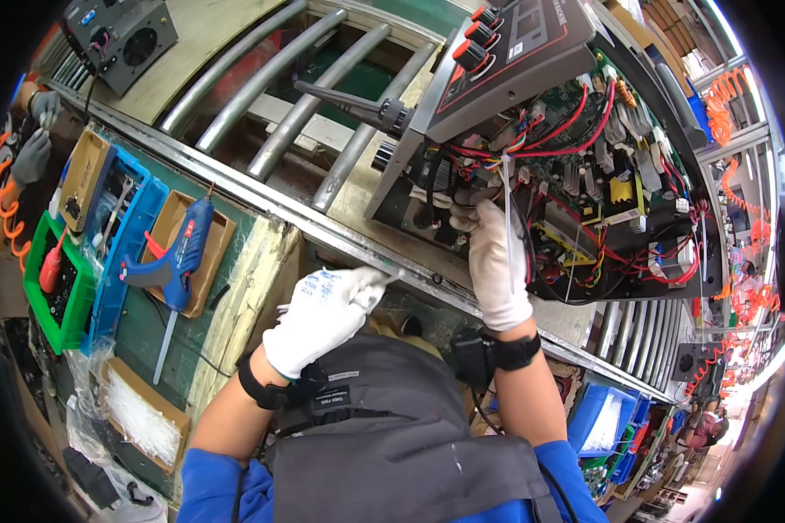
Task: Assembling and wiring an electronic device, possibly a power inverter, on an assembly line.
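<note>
In front of me stands an open machine housing (410, 166) with a dark control panel and red-ringed knobs. Inside are green circuit boards (545, 122) and bundles of red, black and yellow wires (576, 150). My right hand (497, 261), in a white glove, reaches into the near left corner, fingers curled beside the wires; what they grip is hidden. A long white cable tie (508, 196) runs from the wire bundle down in front of this hand. My left hand (318, 315), also gloved, is closed near the rail, left of the housing. A slim greyish end (391, 277) protrudes from it.
Metal conveyor rollers (279, 144) lie beyond the rail. On the left bench are a blue glue gun (183, 257), a green bin (80, 301) of screws and a box of white cable ties (144, 418). Another person's gloved hands (37, 139) show far left.
</note>
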`<action>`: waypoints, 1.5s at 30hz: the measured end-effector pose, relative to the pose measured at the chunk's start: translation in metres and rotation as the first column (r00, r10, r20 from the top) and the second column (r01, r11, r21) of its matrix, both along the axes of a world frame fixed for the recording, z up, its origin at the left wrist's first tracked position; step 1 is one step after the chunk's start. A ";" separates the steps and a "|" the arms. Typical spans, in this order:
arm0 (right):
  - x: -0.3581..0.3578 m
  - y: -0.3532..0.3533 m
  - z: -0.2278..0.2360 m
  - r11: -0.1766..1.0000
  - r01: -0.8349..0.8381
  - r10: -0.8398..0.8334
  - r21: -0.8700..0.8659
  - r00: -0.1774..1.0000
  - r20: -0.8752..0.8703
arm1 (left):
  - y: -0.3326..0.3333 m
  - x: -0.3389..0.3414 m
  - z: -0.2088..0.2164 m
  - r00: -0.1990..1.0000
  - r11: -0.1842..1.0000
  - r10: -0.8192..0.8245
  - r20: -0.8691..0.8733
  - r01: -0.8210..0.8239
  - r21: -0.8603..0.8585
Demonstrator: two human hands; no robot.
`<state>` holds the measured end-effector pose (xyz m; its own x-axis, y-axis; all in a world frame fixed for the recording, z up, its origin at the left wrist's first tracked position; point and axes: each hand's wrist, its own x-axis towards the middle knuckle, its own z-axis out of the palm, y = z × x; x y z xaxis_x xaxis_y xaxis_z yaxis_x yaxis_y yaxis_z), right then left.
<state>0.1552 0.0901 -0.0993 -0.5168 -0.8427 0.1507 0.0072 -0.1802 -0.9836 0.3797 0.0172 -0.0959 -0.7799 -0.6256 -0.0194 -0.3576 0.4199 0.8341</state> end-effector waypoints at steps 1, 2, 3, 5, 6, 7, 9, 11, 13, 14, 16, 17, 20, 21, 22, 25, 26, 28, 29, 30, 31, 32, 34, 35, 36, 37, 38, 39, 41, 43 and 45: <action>0.002 -0.001 0.003 1.000 0.000 0.000 -0.003 1.000 -0.004 | -0.003 -0.005 0.004 0.996 0.990 0.065 -0.054 -0.057 0.130; 0.005 -0.003 0.005 1.000 0.001 -0.001 -0.019 1.000 -0.003 | -0.006 -0.014 0.008 0.979 0.993 0.117 -0.166 -0.119 -0.004; 0.008 -0.007 0.007 1.000 0.027 -0.027 0.003 0.999 0.022 | -0.008 -0.022 0.013 0.966 0.990 0.111 -0.232 -0.129 -0.064; 0.016 -0.015 0.010 0.996 0.078 -0.081 0.047 0.994 0.071 | -0.014 -0.041 0.026 0.936 0.963 0.159 -0.316 -0.217 -0.158; 0.019 -0.018 0.012 0.986 0.123 -0.118 0.110 0.992 -0.047 | -0.017 -0.055 0.032 0.954 0.944 0.165 -0.251 -0.227 -0.241; 0.021 -0.019 0.014 0.966 0.187 -0.162 0.177 0.976 -0.148 | -0.019 -0.068 0.038 0.940 0.889 0.168 -0.297 -0.275 -0.366; 0.022 -0.016 0.019 0.978 0.186 -0.161 0.098 0.963 -0.216 | -0.024 -0.095 0.047 0.915 0.881 0.163 -0.369 -0.303 -0.362; 0.018 -0.009 0.025 0.961 0.205 -0.124 0.185 0.919 -0.374 | -0.027 -0.114 0.052 0.925 0.845 0.262 -0.277 -0.358 -0.398; 0.013 -0.002 0.028 0.928 0.313 -0.005 0.204 0.557 -0.831 | -0.029 -0.121 0.053 0.922 0.812 0.276 -0.273 -0.375 -0.447; 0.011 -0.001 0.027 0.956 0.172 -0.008 0.239 0.828 -0.561 | -0.031 -0.119 0.053 0.930 0.779 0.235 -0.284 -0.355 -0.517; 0.006 -0.001 0.025 0.996 0.075 -0.091 -0.056 0.645 -0.759 | -0.035 -0.114 0.053 0.963 0.770 0.197 -0.187 -0.270 -0.579; 0.006 -0.003 0.022 0.999 0.050 -0.039 -0.005 0.711 -0.703 | -0.038 -0.111 0.052 0.972 0.778 0.191 -0.140 -0.236 -0.582; 0.007 -0.009 0.016 0.931 0.050 0.095 0.361 0.923 -0.373 | -0.043 -0.109 0.053 0.986 0.699 0.121 -0.116 -0.168 -0.696; 0.009 -0.011 0.016 0.919 0.038 0.127 0.393 0.914 -0.386 | -0.045 -0.110 0.054 0.984 0.728 0.131 -0.117 -0.176 -0.663; 0.010 -0.012 0.016 0.921 0.032 0.094 0.388 0.949 -0.302 | -0.045 -0.112 0.055 0.980 0.745 0.124 -0.153 -0.194 -0.638; 0.016 -0.015 0.020 0.967 -0.045 -0.046 0.252 0.938 0.344 | -0.046 -0.115 0.057 0.986 0.728 0.105 -0.126 -0.162 -0.666; 0.018 -0.015 0.023 0.983 -0.024 -0.061 0.183 0.893 0.446 | -0.046 -0.115 0.058 0.987 0.721 0.101 -0.128 -0.162 -0.674; 0.020 -0.013 0.027 0.999 -0.020 -0.001 0.046 0.910 0.414 | -0.047 -0.113 0.059 0.995 0.759 0.097 -0.034 -0.096 -0.643; 0.022 -0.010 0.029 1.000 -0.010 0.010 0.000 0.918 0.397 | -0.048 -0.112 0.060 0.996 0.757 0.072 -0.044 -0.083 -0.648; 0.024 -0.008 0.031 0.999 -0.029 0.022 0.016 0.940 0.341 | -0.049 -0.111 0.060 0.994 0.741 0.053 -0.098 -0.105 -0.663; 0.025 -0.007 0.032 0.999 -0.012 -0.004 0.044 0.939 0.344 | -0.050 -0.111 0.061 0.989 0.725 0.024 -0.149 -0.119 -0.678; 0.028 -0.007 0.032 0.989 0.020 -0.057 0.146 0.965 0.255 | -0.051 -0.110 0.062 0.989 0.727 0.029 -0.142 -0.118 -0.676; 0.035 -0.014 0.030 0.994 0.089 -0.104 0.056 0.912 0.396 | -0.052 -0.110 0.065 0.993 0.740 0.036 -0.111 -0.101 -0.665; 0.037 -0.017 0.028 0.995 0.096 -0.098 0.025 0.912 0.398 | -0.052 -0.109 0.066 0.995 0.758 0.037 -0.088 -0.085 -0.647; 0.041 -0.022 0.026 0.990 0.139 -0.134 0.014 0.914 0.382 | -0.052 -0.109 0.067 0.997 0.757 0.031 -0.075 -0.072 -0.649; 0.043 -0.026 0.023 0.974 0.207 -0.226 0.090 0.877 0.423 | -0.052 -0.110 0.068 0.998 0.736 0.036 -0.049 -0.060 -0.675; 0.045 -0.031 0.020 0.963 0.252 -0.267 0.094 0.854 0.447 | -0.052 -0.109 0.070 0.999 0.714 0.040 -0.030 -0.050 -0.699; 0.046 -0.034 0.018 0.972 0.231 -0.227 0.043 0.873 0.431 | -0.052 -0.110 0.071 0.999 0.713 0.039 -0.020 -0.042 -0.700; 0.045 -0.039 0.013 0.957 0.289 -0.251 -0.028 0.872 0.420 | -0.053 -0.110 0.072 0.999 0.683 0.021 -0.024 -0.032 -0.730; 0.039 -0.041 0.011 0.966 0.250 -0.251 0.068 0.838 0.484 | -0.053 -0.112 0.073 1.000 0.641 0.027 -0.011 -0.026 -0.767; 0.033 -0.042 0.012 0.964 0.265 -0.267 0.035 0.952 0.147 | -0.053 -0.113 0.073 0.999 0.604 0.033 0.004 -0.017 -0.797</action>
<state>0.1881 0.0483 -0.0878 -0.7384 -0.6730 0.0432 0.1079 -0.1811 -0.9775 0.2663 -0.0353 -0.0231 -0.7684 -0.4192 0.4835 -0.3884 0.9060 0.1682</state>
